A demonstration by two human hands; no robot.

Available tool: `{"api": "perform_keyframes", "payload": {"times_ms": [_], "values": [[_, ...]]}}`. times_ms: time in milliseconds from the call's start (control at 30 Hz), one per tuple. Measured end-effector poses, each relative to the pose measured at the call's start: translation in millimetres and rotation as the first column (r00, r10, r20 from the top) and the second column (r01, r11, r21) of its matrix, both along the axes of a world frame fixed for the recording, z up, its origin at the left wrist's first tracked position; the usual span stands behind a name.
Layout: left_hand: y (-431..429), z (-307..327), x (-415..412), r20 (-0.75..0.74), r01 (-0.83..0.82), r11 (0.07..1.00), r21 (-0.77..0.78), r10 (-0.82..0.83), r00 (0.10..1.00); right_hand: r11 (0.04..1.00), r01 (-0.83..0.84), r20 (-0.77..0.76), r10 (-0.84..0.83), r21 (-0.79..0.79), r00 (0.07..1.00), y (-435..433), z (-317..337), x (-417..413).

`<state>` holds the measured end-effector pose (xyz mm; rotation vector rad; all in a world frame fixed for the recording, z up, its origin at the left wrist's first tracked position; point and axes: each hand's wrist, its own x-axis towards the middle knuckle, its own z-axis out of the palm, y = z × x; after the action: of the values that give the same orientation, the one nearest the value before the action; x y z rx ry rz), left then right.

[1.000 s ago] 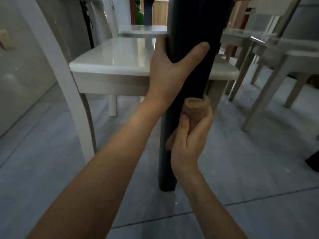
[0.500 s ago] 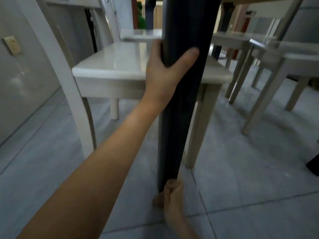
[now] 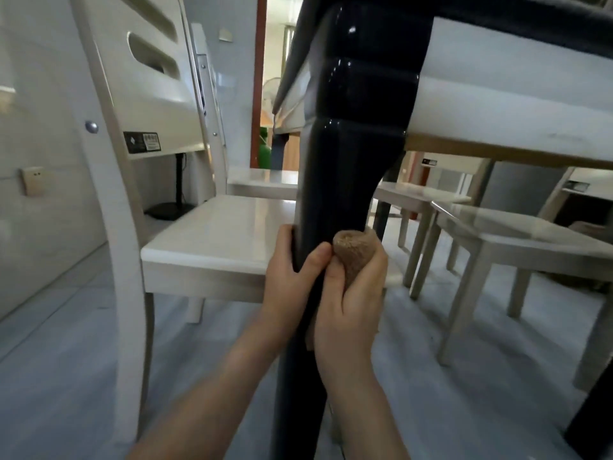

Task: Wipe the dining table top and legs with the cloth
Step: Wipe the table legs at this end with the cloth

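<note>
Step in hand: leg wiping. My left grip (image 3: 288, 283) clasps the dark table leg (image 3: 335, 194); my right grip (image 3: 348, 317) bunches the cloth (image 3: 353, 254) against its mid-height. The next move calls for stroking along the leg under steady pressure.

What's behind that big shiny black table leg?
A white wooden chair stands behind the glossy black table leg, which covers part of its seat. The left hand grips the leg; its fingertips are hidden behind it.
</note>
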<state>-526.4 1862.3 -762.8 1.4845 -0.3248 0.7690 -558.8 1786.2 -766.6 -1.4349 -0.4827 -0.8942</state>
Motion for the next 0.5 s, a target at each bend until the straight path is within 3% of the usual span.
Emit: {"api": "perform_keyframes", "payload": {"times_ms": [133, 300, 500], "values": [[-0.7, 1.8, -0.9, -0.007, 0.005, 1.0, -0.014, -0.005, 1.0, 0.999, 0.045, -0.036, -0.046, -0.03, 0.998, 0.9, -36.4, 0.2], [-4.9, 2.9, -7.3, -0.046, 0.019, 1.0, -0.008, -0.019, 0.999, 0.999, 0.047, -0.224, -0.052, -0.027, 0.973, 1.1, -116.5, -7.7], [-6.0, 1.2, -10.7, -0.064, 0.008, 1.0, -0.006, -0.009, 0.998, 0.998, -0.063, -0.541, 0.068, 0.027, 0.838, 1.8, -179.0, -21.8]]}}
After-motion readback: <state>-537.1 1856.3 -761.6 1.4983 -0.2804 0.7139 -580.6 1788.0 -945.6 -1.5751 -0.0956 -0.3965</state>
